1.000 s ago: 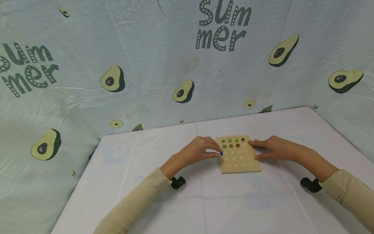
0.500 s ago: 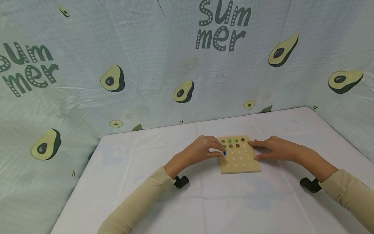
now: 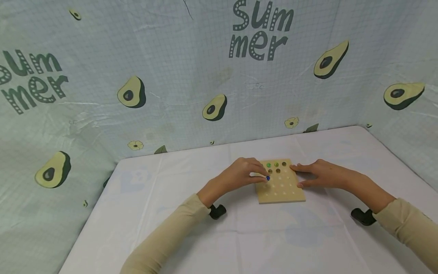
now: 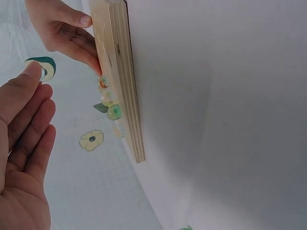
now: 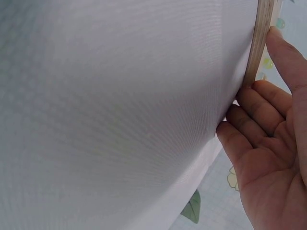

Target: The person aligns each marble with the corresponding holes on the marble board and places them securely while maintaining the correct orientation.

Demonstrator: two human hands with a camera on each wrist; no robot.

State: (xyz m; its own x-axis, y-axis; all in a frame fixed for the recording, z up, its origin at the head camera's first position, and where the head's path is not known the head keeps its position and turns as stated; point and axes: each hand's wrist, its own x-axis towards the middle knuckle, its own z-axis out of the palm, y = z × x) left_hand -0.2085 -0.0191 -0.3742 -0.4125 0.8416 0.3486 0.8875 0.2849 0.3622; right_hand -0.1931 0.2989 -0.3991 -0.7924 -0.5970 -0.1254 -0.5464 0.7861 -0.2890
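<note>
A pale wooden board [image 3: 282,195] with rows of round hollows lies on the table. Green, yellowish and brownish glass marbles [image 3: 276,164] sit in its far rows; my left fingers cover some of them. Between thumb and fingertips, my left hand [image 3: 239,174] pinches a blue marble [image 3: 268,178] over the board's left half. On the opposite side, my right hand [image 3: 325,174] touches the board's right edge with thumb and fingers spread apart. The right wrist view shows the right thumb [image 5: 288,55] and fingertips against the plywood edge [image 5: 259,43].
A white cloth covers the table [image 3: 191,243]. Behind it hangs a pale curtain [image 3: 171,57] printed with avocados and lettering. Black wrist-camera mounts [image 3: 217,211] show below both forearms.
My left hand has moved right and slightly away from me over the board, carrying the blue marble inward from the left edge. The right hand and board stay put.
</note>
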